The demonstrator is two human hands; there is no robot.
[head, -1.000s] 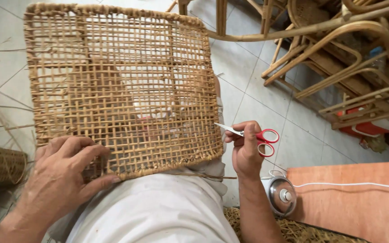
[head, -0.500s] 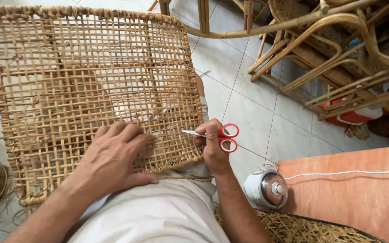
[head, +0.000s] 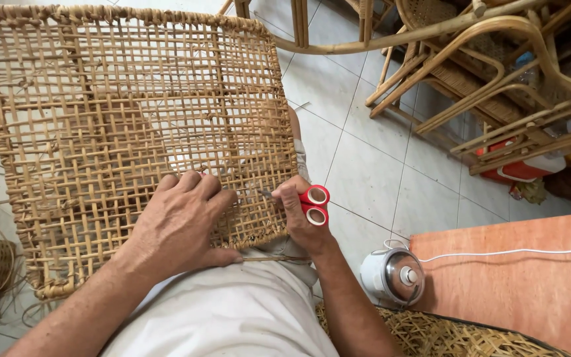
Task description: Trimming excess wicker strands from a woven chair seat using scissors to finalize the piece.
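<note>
Hiding scissors (head: 302,201) blades: right hand (head: 302,221)

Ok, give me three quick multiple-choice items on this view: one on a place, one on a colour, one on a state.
1. Where does the left hand rest?
A. flat on the square woven cane panel
B. on the orange board
C. on the floor tiles

2. What colour are the handles of the small scissors?
A. blue
B. red
C. black

3. What is the right hand doing?
A. hanging empty
B. gripping the scissors, blades at the panel's lower right part
C. holding the white round appliance

Answers: 1 A, the palm and fingers lie spread on the weave. 2 B, both finger loops show red. 3 B, the fingers are closed round the handles and the blades point into the weave.
</note>
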